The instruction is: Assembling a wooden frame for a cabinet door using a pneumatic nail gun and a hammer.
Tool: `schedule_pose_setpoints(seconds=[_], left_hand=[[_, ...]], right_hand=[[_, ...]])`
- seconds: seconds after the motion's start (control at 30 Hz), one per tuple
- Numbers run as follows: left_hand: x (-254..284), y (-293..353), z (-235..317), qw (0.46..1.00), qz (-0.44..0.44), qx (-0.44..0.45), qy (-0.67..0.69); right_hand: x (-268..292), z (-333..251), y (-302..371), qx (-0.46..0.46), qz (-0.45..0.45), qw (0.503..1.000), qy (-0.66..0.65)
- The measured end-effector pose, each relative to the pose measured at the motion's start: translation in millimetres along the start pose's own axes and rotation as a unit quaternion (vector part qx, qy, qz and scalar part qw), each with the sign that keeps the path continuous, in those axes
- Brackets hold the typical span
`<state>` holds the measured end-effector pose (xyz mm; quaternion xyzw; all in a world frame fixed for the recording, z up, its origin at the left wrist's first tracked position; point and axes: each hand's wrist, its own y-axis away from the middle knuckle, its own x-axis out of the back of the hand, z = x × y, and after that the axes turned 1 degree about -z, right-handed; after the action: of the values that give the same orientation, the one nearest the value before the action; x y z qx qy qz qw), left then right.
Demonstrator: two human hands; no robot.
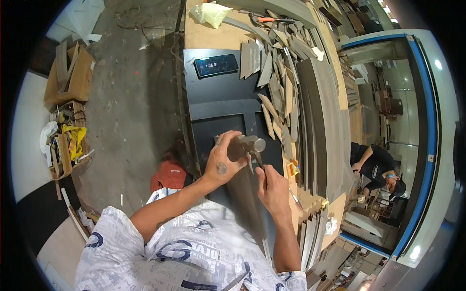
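My right hand is closed around the handle of a hammer, its metal head up by my left hand's fingers. My left hand is wrapped over the far end of a grey-brown wood-look board, which runs back toward my body between my forearms. Under both hands lies a dark panel with a recessed section. A phone with its screen lit rests on the panel's far part. Whether the hammer touches the board is hidden by my fingers.
Angled trim offcuts are heaped right of the panel, beside stacked long grey-brown boards. An orange-handled tool and a plastic bag lie at the far end. Cardboard boxes stand on the left floor. A co-worker is at the right.
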<state>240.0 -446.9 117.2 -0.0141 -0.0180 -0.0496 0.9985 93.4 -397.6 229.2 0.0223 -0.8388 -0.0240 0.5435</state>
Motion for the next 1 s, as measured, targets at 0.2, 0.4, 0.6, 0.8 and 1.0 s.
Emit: schedule_pose_setpoints(seconds=[0.2,0.4,0.6,0.8,1.0], left_hand=[[0.6,-2.2,5.0,1.0,-0.005,0.01,0.001],[2.5,-2.1,2.1,1.0,-0.003,0.015,0.001],[1.4,-0.3,3.9,1.0,-0.006,0.007,0.007],[2.8,-1.7,6.1,1.0,-0.004,0.023,0.009],[2.5,-1.1,2.2,1.0,0.005,0.003,-0.014]], right_hand=[[2.3,4.6,10.8,-0.059,0.05,0.99,-0.119],[-2.4,7.7,1.4,0.016,0.002,1.0,0.018],[-4.7,5.7,3.4,-0.02,0.015,1.0,-0.01],[-2.4,1.3,4.6,-0.028,0.019,0.999,-0.041],[2.2,0.6,-6.4,-0.011,0.002,0.999,-0.038]])
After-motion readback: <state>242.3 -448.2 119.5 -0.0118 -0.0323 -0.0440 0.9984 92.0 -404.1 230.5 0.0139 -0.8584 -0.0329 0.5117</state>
